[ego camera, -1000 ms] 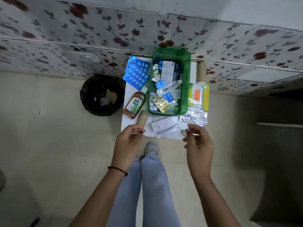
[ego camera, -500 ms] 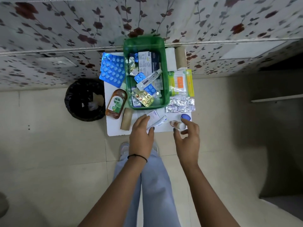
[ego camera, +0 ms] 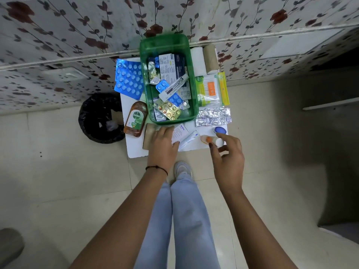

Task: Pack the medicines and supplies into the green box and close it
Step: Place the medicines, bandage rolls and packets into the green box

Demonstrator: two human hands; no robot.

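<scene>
The green box [ego camera: 191, 88] stands open at the back of a small white table [ego camera: 136, 151], partly filled with blister packs, a carton and a tube. My left hand [ego camera: 163, 146] lies palm down with fingers on a white carton [ego camera: 181, 132] and beside a brown roll [ego camera: 148, 136]; it grips nothing. My right hand [ego camera: 228, 154] pinches a small white bottle [ego camera: 213, 140] lying at the table's front right, index finger behind it, thumb in front. A blue cap [ego camera: 220, 130] lies just beyond. A white tube [ego camera: 189, 139] sits between my hands.
Left of the box lie blue blister sheets [ego camera: 128, 80] and a Dettol bottle [ego camera: 136, 119]. To the right are two bandage rolls [ego camera: 204, 59], a cotton-bud pack [ego camera: 211, 90] and silver strips [ego camera: 213, 116]. A black bin [ego camera: 101, 119] stands on the floor at the left, a flowered wall behind.
Both hands have moved forward onto the table. My left hand came to rest on the carton, and my right hand closed around the small bottle.
</scene>
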